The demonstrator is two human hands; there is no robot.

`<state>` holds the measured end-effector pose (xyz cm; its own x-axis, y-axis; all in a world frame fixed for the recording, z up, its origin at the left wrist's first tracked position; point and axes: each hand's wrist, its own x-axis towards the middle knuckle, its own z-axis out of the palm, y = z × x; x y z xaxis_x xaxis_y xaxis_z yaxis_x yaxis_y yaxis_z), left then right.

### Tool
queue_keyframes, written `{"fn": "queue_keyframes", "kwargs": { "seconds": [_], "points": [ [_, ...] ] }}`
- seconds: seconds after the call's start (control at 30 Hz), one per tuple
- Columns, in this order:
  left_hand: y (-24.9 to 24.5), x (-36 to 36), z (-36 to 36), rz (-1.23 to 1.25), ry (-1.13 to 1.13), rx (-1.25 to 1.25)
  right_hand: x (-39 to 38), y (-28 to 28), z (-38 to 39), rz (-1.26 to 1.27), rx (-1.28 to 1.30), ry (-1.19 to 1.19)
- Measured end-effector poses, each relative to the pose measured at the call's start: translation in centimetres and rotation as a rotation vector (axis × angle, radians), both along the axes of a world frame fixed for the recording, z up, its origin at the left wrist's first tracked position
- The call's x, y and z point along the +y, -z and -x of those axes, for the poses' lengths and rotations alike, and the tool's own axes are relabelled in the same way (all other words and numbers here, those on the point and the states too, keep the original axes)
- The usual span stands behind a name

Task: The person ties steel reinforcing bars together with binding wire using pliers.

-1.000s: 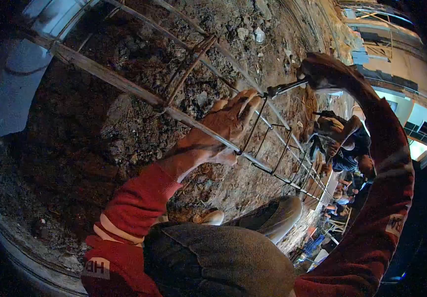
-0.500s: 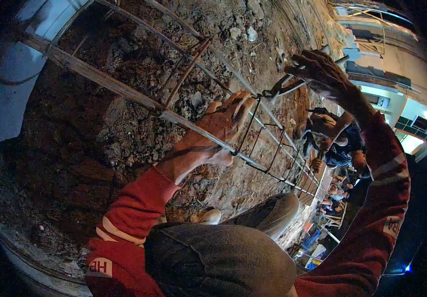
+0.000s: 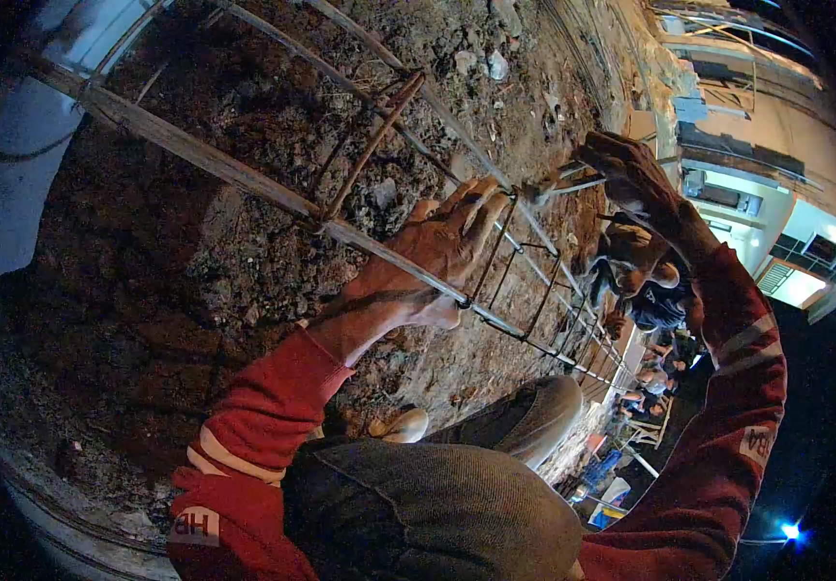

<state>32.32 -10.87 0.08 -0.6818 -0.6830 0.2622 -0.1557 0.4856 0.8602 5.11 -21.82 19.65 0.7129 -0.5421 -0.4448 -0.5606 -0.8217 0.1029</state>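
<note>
A long rebar cage runs from the upper left toward the right, its bars joined by thin square stirrups. My left hand reaches in between the bars, its fingers curled around a stirrup close to an upper corner. At that corner is the blurred head of a pair of pincers. Their handles lead to my right hand, which is closed on them. Whether the jaws grip a wire cannot be made out.
Rough soil and rubble lie under the cage. Another person crouches by its far part, with several more people beyond. My bent knee is close below the bars. A lit building stands at the right.
My right hand has moved slightly down with the pincers, and their handles have turned and look closer together. My left hand stays at the stirrup.
</note>
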Motion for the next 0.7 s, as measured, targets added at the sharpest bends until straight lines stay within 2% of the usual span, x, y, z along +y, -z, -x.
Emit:
{"fn": "queue_keyframes", "kwargs": {
  "seconds": [0.13, 0.43, 0.53, 0.63, 0.7],
  "points": [
    [0.1, 0.0, 0.3, 0.005, -0.002, -0.005, 0.1, 0.6, 1.1, -0.016, 0.099, 0.122],
    [-0.4, -0.3, -0.1, -0.006, 0.014, -0.003, -0.3, 0.9, 2.8, 0.017, 0.01, 0.022],
    [-0.5, -0.3, -0.2, -0.005, 0.016, -0.001, 0.1, 0.7, 1.9, 0.098, -0.015, -0.029],
    [-0.5, -0.3, -0.2, -0.011, 0.019, 0.0, 0.2, 0.7, 1.8, 0.028, 0.048, 0.105],
    [-0.6, -0.3, -0.3, -0.011, 0.018, 0.001, 0.5, 0.9, 2.2, 0.016, -0.108, 0.082]
  ]
}}
